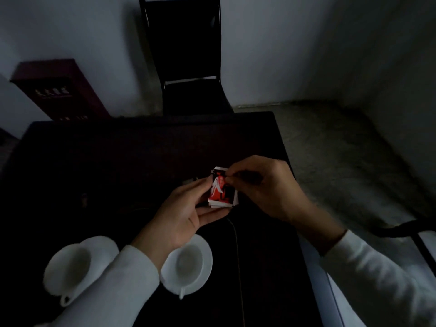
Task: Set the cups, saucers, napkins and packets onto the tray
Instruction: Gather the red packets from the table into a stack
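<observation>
Two hands meet over the middle of a very dark table (pixel 99 161), and both are busy with a small stack of red, white and black packets (pixel 221 192). Left hand (pixel 186 213) sits palm up, fingers curled under and around the stack, cradling it from below and from the left side. Right hand (pixel 262 187) comes in from the right with thumb and forefinger pinched narrow on the top edge of the uppermost packet, the other fingers tucked in behind. The stack is off the table surface, held between the two hands, its white edges fanned a little at the bottom. Both arms wear white sleeves (pixel 377 279). Down near the front edge, two white cups stand on white saucers: the left cup (pixel 68 265) on its saucer (pixel 103 246) is partly covered by the left forearm, and the right cup (pixel 188 263) sits in its saucer (pixel 205 251) just right of that forearm, handle pointing toward the camera. Both look empty. It is too dark to make out a tray edge under them. Beyond the table stands a black chair (pixel 188 67), pushed up to the far side, with a dark red box (pixel 56 88) leaning by the wall at the left.
</observation>
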